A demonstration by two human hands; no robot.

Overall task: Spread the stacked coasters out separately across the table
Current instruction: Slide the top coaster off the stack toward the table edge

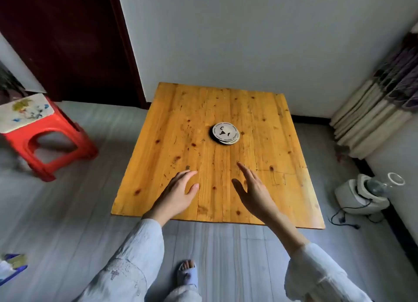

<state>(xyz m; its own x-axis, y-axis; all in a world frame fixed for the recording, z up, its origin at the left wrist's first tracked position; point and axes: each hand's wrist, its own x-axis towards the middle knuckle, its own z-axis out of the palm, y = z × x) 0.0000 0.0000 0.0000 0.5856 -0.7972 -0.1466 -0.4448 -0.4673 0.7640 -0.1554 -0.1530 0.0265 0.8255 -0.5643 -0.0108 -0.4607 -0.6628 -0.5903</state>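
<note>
A small stack of round pale coasters point(225, 133) with dark printed marks lies near the middle of the orange wooden table point(176, 130), the lower ones slightly offset toward the front right. My left hand point(178, 191) hovers over the table's front part, fingers apart and holding nothing. My right hand point(253, 188) is beside it, edge-on with fingers extended toward the stack, also holding nothing. Both hands are well short of the coasters.
A red plastic stool point(48, 132) with a patterned cushion stands on the floor to the left. A white appliance point(364, 193) with a cable sits on the floor at the right, near a curtain point(380, 107). The table's far edge meets the wall.
</note>
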